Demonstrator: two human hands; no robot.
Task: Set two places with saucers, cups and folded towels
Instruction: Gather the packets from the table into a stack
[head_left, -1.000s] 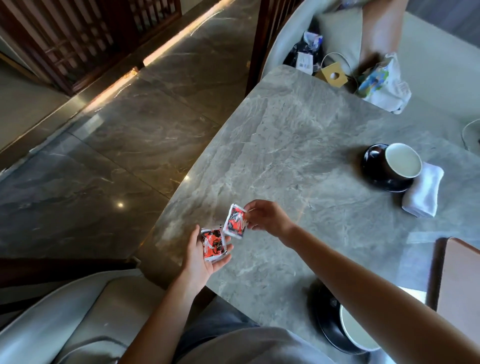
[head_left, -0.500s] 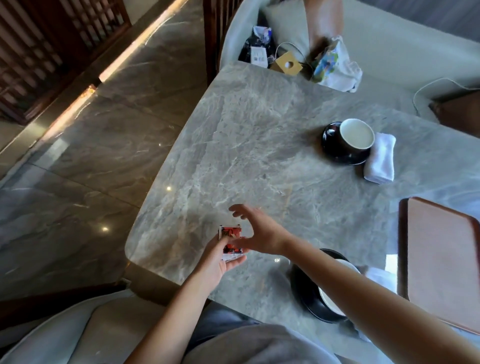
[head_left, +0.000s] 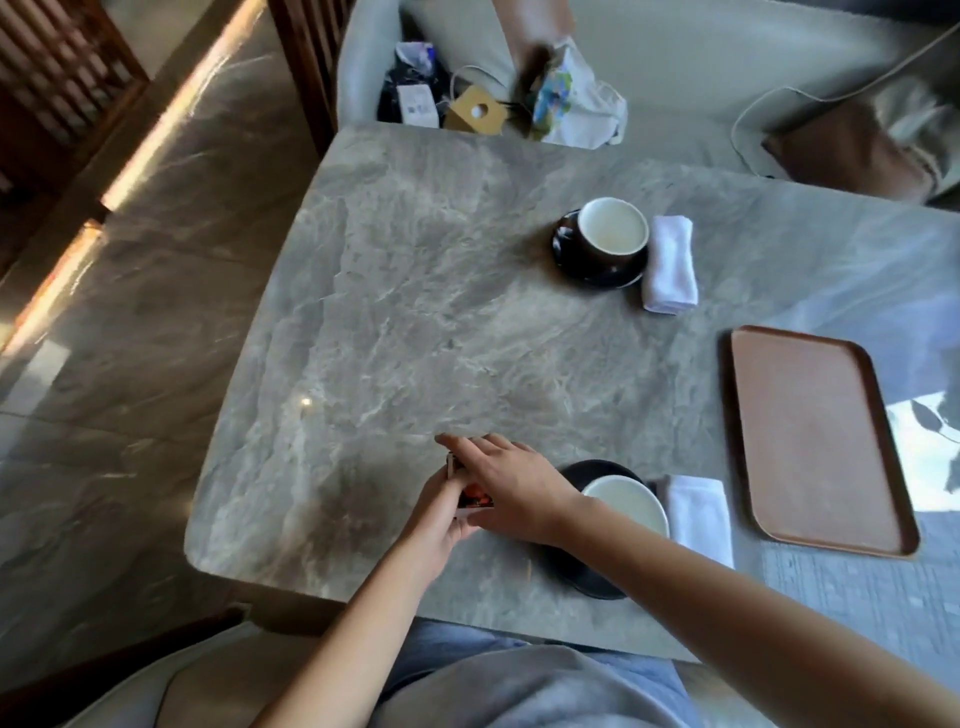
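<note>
On the grey marble table (head_left: 415, 322) two places stand. The far one has a dark cup (head_left: 613, 231) on a black saucer (head_left: 571, 260) with a folded white towel (head_left: 669, 265) to its right. The near one has a cup (head_left: 631, 506) on a black saucer (head_left: 587, 577), partly behind my right forearm, and a white towel (head_left: 698, 512) beside it. My left hand (head_left: 436, 512) holds small red packets (head_left: 475, 501) just left of the near saucer. My right hand (head_left: 511, 480) lies over them, fingers spread; the packets are mostly hidden.
A brown tray (head_left: 815, 441) lies on the table's right side. Beyond the far edge a seat holds a cardboard box (head_left: 475, 111), bags (head_left: 571, 98) and a brown cushion (head_left: 852, 156). Tiled floor drops off to the left.
Both hands came together over the table near the close saucer; the packet that my right hand held apart is now stacked under it on my left hand. The view swung right.
</note>
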